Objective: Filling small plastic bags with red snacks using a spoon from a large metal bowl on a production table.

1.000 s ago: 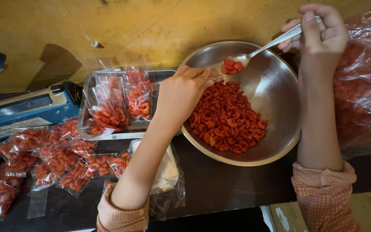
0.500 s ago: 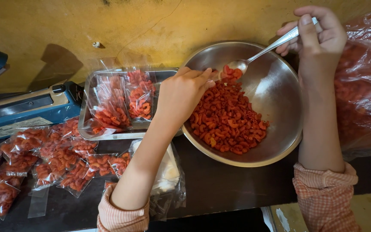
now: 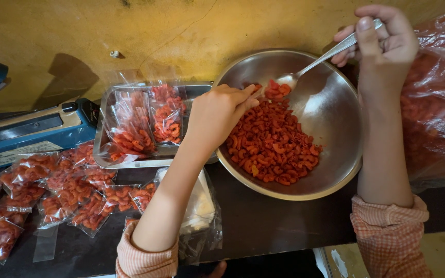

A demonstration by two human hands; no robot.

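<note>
Your right hand (image 3: 382, 38) has its fingers wrapped tight around a spoon (image 3: 312, 64) dipping into the red pasta (image 3: 274, 144) piled in the steel bowl (image 3: 330, 170), while your left hand (image 3: 217, 116), curled loosely, rests at the bowl's rim touching that pile.

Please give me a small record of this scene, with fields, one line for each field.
left hand: at the bowl rim, fingertips beside the spoon tip
right hand: holds a metal spoon by its handle
steel bowl: partly filled with red curled snack pieces
tray: holds filled clear bags, standing
filled small bags: lie on the dark table, at left
blue heat sealer: far left
</note>
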